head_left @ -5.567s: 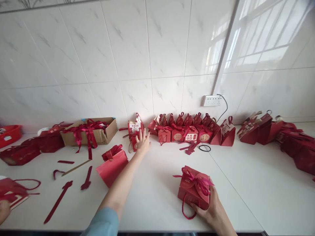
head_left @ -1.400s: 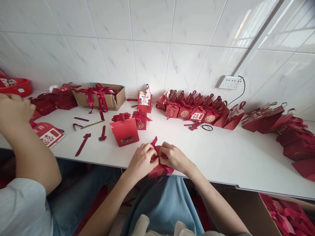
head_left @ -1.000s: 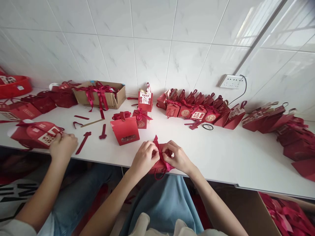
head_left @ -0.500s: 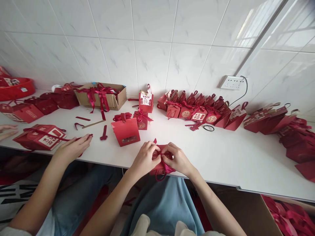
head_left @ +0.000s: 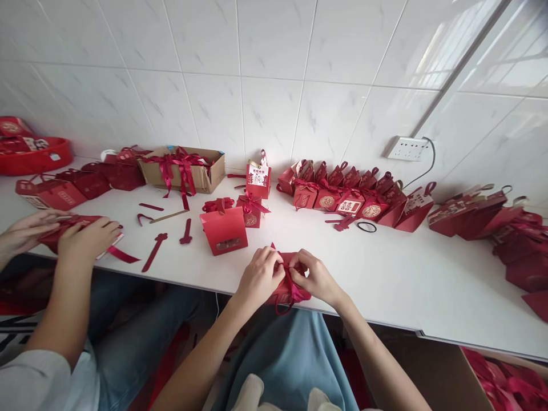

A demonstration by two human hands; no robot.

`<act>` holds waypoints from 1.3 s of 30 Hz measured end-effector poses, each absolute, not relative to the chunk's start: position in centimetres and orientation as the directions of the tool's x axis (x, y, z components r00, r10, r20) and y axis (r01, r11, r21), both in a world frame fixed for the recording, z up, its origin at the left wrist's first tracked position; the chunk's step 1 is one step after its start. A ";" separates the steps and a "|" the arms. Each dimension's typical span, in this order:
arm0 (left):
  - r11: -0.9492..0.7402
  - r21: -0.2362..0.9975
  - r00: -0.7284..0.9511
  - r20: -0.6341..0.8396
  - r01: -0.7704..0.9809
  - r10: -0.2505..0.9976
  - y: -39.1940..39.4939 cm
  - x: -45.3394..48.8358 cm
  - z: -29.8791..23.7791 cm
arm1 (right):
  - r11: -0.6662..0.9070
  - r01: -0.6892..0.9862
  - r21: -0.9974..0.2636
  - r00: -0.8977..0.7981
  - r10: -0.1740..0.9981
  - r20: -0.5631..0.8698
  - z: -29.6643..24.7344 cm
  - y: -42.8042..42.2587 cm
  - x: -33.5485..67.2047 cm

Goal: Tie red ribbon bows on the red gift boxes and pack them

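two bare hands are meeting over a red gift box (head_left: 278, 298) at the near edge of a white table (head_left: 363, 268), directly in front of the person's lap. the left hand (head_left: 262, 271) is pinching thumb to fingertips on a dark-red ribbon (head_left: 296, 290), and the right hand (head_left: 314, 274) is closing its own pinch on the same ribbon, just beside the first. the box is lying between and beneath the hands, touching distance from both, neither being clearly nearer. the ribbon is running aslant over its top, from far left to near right; the fingers are covering too much for the box's long axis to be told. a cord handle (head_left: 280, 312) is drooping at the table's front edge, while the box itself is sitting close to that edge. beyond the left hand, a windowed red box (head_left: 229, 228) is standing near, seemingly leaving that side tighter. to the right, bare white tabletop is stretching away, with a black ring (head_left: 367, 226) and a double row of red boxes (head_left: 351, 200) lining the far side. farther left, a co-worker's hands (head_left: 88, 237) are handling another red box, well apart.
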State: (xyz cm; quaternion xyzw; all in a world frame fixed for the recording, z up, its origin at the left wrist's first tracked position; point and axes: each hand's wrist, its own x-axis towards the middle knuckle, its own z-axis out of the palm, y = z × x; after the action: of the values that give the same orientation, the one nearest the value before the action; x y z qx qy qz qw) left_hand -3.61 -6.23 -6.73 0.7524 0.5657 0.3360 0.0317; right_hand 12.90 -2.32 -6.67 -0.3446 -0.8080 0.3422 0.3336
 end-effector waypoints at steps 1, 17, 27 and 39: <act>-0.371 0.450 0.135 0.474 0.812 0.870 -6.2 -3.7 -6.7 | 0.529 0.330 -0.782 -0.543 0.784 0.301 -6.6 -2.3 12.9; -0.398 0.467 0.159 0.470 0.790 0.868 -5.6 -2.8 -6.9 | 0.473 0.290 -0.832 -0.536 0.800 0.268 -6.5 -2.1 13.3; -0.433 0.471 0.108 0.572 0.769 0.813 -5.1 -2.2 -7.7 | 0.543 0.328 -0.773 -0.513 0.790 0.337 -7.3 -2.2 14.5; -0.526 0.548 0.045 0.663 0.651 0.747 -5.4 -2.4 -8.1 | 0.497 0.279 -0.822 -0.526 0.795 0.303 -7.4 -1.8 15.1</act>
State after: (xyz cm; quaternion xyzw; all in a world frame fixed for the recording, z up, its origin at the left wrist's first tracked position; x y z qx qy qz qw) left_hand -2.38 -5.42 -8.08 0.7210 0.4846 0.4928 0.0490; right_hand 15.10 -1.77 -7.39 -0.3391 -0.7916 0.3692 0.3493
